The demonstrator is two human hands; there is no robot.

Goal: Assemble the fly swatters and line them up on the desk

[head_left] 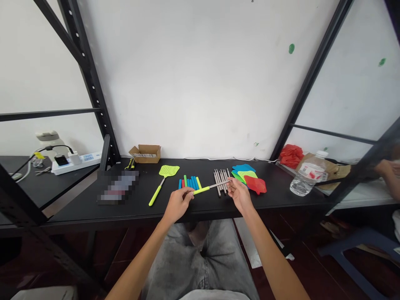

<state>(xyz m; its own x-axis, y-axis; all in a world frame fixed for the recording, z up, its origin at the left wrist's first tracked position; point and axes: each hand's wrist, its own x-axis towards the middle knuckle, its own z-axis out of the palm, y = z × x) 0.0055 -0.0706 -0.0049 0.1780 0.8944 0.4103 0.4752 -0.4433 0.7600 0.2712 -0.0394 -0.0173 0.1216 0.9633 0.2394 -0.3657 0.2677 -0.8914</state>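
Observation:
My left hand [181,201] is closed around the yellow grip of a fly swatter handle [201,190]. A thin metal rod [216,184] runs out of that grip to the right, and my right hand [239,195] pinches its far end. Behind my left hand lies a row of coloured grips [191,182] in blue, red, green and yellow. Several loose metal rods [219,178] are lined up just left of my right hand. Beyond it, swatter heads [254,183] in red, yellow, green and blue overlap in a pile. A whole yellow fly swatter [160,187] rests on the left.
An open cardboard box [145,154] stands against the wall on the black tabletop [131,209]. A pixelated item [118,187] lies at the left. On the right are a plastic bottle [309,174] and a red bag [291,156]. Black rack posts [308,77] flank the table; another person's arm [389,175] shows far right.

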